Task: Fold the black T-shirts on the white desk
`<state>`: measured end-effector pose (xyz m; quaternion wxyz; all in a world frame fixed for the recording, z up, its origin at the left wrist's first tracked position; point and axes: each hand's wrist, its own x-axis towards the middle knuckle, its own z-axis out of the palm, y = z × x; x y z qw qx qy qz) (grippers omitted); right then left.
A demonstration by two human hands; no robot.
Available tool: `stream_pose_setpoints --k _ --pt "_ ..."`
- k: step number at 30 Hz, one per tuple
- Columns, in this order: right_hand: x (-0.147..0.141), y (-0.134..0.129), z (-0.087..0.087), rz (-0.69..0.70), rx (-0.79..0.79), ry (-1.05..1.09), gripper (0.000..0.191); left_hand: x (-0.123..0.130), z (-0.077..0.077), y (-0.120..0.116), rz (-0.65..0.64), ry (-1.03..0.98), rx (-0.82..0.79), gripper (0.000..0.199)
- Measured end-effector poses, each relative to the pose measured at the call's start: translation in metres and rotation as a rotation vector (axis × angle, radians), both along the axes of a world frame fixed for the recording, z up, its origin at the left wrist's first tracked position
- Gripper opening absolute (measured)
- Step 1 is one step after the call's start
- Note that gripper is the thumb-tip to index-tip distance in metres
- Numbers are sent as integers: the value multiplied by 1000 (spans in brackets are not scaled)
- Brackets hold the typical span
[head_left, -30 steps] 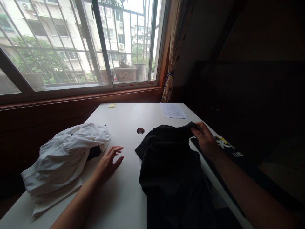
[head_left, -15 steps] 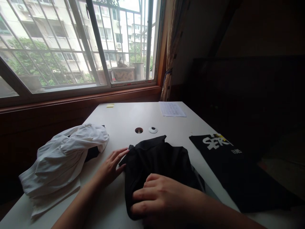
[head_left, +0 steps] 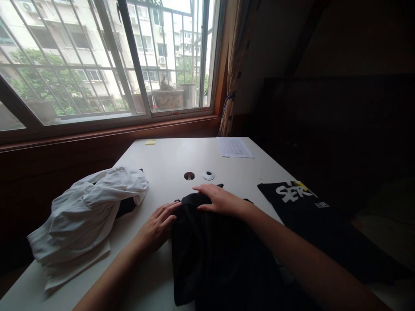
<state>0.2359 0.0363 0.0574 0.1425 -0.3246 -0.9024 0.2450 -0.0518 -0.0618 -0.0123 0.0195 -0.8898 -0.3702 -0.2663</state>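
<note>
Near the middle of the table (head_left: 168,160), the plain black garment (head_left: 207,259) is lying in loose folds, spreading toward the near side. The left hand (head_left: 158,226) is resting on its far left edge; whether those fingers are pinching cloth, I'm not able to tell. The right hand (head_left: 223,199) is lying over the far end, loosely open, touching fabric without clenching it. This one is looking light, soft and limp, probably sliding easily, with nothing seeming fragile. The far corners and side edges are offering the best holds, I'm judging; a mid-cloth grab would be inviting creases.

Now the surface: pale, smooth, catching daylight. On the left a white garment (head_left: 84,220) is slumping in a heap; on the right a printed black garment (head_left: 311,229) is lying flatter. Beyond the hands, a round hole (head_left: 189,176) and a white ring (head_left: 208,176) are sitting side by side. Farther off, a yellow note (head_left: 150,142) is lying left, paper (head_left: 235,147) right. A barred window (head_left: 97,77) is pouring in light, a curtain (head_left: 229,86) is hanging beside it, and the room's right is sinking into darkness.
</note>
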Motion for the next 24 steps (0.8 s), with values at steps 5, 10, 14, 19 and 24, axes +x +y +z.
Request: stream_pose_setpoints --k 5,10,14,19,24 --pt "5 13 -9 26 51 70 16 -12 4 0 2 -177 -48 35" --pt "48 13 6 -158 263 438 15 -33 11 -3 156 -447 6 20" --pt "90 8 19 -401 374 661 14 -45 16 -7 379 -603 77 15" --pt "127 -2 21 -602 183 1036 19 -53 13 -7 616 -659 101 16" --pt "139 -6 18 -658 -204 1261 28 -56 2 -1 609 -688 38 20"
